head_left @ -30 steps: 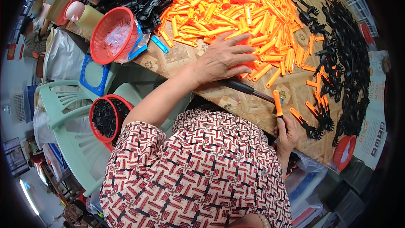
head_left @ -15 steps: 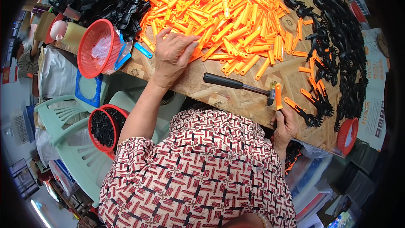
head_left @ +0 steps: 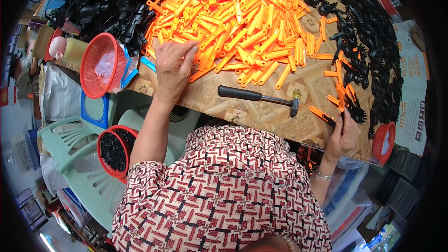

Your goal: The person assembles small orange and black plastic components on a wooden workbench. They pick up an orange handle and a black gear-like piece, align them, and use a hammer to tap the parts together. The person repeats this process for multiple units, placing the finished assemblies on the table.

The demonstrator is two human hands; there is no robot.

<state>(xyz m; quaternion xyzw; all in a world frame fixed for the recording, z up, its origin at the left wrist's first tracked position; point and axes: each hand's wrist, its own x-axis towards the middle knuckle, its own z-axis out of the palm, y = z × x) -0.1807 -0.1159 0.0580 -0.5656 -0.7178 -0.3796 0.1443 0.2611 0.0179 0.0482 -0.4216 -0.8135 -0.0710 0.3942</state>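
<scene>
Right hand (head_left: 343,137) shifts toward three o'clock, bringing pinched orange handle (head_left: 341,99) beside black toothed parts (head_left: 358,114); left hand (head_left: 173,67) half-curled, grip unclear.

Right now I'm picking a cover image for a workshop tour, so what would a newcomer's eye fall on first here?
Most likely the heap of bright orange plastic handles spread over the top middle of the table. Next, perhaps, the long band of black toothed parts down the table's right side. Then the black-gripped hammer near the front edge, lying between the left hand and the right hand.
</scene>
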